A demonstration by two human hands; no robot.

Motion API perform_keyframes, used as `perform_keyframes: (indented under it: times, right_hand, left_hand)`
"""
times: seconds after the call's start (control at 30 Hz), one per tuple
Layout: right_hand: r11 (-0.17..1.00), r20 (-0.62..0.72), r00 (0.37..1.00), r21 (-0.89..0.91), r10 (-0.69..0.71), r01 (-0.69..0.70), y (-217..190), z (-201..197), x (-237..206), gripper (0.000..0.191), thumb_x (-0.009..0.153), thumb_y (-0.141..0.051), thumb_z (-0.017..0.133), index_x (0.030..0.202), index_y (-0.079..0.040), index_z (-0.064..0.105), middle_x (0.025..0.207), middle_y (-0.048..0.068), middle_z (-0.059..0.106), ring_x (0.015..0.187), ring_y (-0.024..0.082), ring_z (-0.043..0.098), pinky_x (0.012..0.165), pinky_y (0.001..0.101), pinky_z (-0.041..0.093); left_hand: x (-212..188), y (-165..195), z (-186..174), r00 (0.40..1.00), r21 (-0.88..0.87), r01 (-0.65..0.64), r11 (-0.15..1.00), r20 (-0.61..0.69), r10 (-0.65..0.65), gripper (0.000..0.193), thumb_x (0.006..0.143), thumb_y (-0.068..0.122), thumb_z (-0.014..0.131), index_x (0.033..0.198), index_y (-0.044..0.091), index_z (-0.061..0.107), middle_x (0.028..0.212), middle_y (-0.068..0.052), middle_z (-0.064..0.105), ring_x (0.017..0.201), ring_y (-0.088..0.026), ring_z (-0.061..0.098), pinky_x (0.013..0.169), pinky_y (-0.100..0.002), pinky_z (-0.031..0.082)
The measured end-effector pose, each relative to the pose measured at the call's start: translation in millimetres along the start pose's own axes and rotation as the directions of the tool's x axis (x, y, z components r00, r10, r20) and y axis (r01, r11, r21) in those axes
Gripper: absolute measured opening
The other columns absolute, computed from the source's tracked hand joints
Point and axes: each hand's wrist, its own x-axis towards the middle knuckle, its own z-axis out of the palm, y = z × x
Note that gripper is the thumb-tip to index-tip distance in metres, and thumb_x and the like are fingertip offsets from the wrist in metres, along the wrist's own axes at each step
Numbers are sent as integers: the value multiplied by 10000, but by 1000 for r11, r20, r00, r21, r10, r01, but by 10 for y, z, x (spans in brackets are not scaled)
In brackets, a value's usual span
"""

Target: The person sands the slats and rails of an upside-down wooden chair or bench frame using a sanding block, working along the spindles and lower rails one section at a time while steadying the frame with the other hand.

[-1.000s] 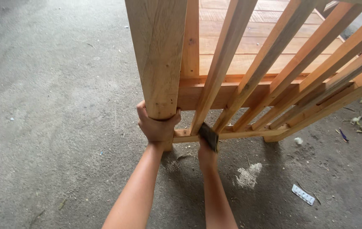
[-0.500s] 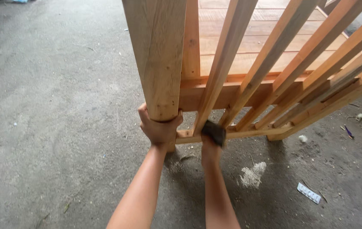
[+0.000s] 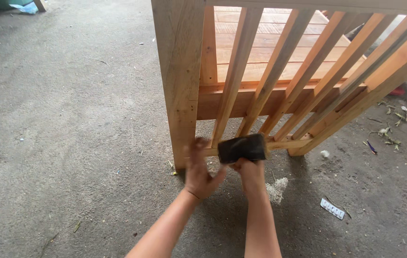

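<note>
Presently the right hand (image 3: 250,174) grips a dark block (image 3: 242,148), fingers wrapped under it, and presses it against the lower rail (image 3: 284,143) of a wooden frame (image 3: 260,102). The block sits between the corner post (image 3: 180,81) and the slanted slats (image 3: 280,67), near the floor. The left hand (image 3: 199,174) is just beside the block and the foot of the post; its fingers are loosely spread and blurred, holding nothing. No containers are in view. Inside the frame lies a slatted deck (image 3: 256,52). The floor (image 3: 60,119) is rough grey concrete. A small sawdust pile (image 3: 276,190) lies beside the right wrist, a white strip (image 3: 332,209) farther right, and scattered chips (image 3: 389,134) beyond the frame.
</note>
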Motion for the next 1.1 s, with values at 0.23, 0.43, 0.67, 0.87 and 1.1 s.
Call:
perform_keyframes:
  times: [0.23, 0.43, 0.67, 0.87, 1.1]
  right_hand:
    - [882, 356, 921, -471, 160, 29, -12, 63, -323, 310, 902, -31, 600, 1202, 36, 641, 1051, 174, 758, 902, 241, 760, 722, 346, 645]
    - [731, 373, 924, -653, 81, 199, -665, 77, -447, 424, 900, -43, 625, 1323, -68, 632, 1038, 120, 780, 920, 217, 732, 711, 338, 587]
    - [913, -14, 954, -296, -300, 282, -932, -155, -284, 354, 983, -3, 508, 1298, 3, 669, 1105, 130, 765, 1011, 202, 754, 843, 339, 596]
    - [865, 94, 943, -379, -318, 329, -931, 35, 96, 461, 942, -11, 605, 1400, -22, 553, 1247, 104, 688, 1160, 209, 636, 936, 330, 533]
    - [746, 87, 783, -256, -616, 615, -458, 225, 565, 461, 859, 22, 615, 1311, 5, 526, 1083, 103, 641, 989, 210, 633, 851, 341, 545]
  left_hand:
    - [-276, 6, 330, 801, -522, 591, 614, 469, -373, 825, 989, 514, 547, 1607, 42, 270, 1560, -182, 394, 1465, -317, 402, 1176, -404, 338]
    - [-221, -154, 467, 695, -585, 705, 400, 458, -554, 811, 1013, 428, 545, 1669, 145, 160, 1176, -192, 530, 938, -238, 477, 742, -345, 415]
    - [-236, 265, 393, 102, -768, 583, -264, 392, -914, 715, 921, 564, 470, 1570, 297, 330, 907, -158, 532, 559, -146, 538, 452, -281, 393]
    - [197, 150, 413, 197, -370, 929, 15, 459, -866, 964, 787, 68, 650, 1615, 320, 226, 1237, -157, 479, 789, -216, 533, 623, -385, 505]
    - [573, 127, 694, 221, -354, 934, 55, 449, -866, 764, 951, 83, 331, 1659, 241, 90, 1618, -64, 353, 1372, -273, 460, 1101, -452, 406]
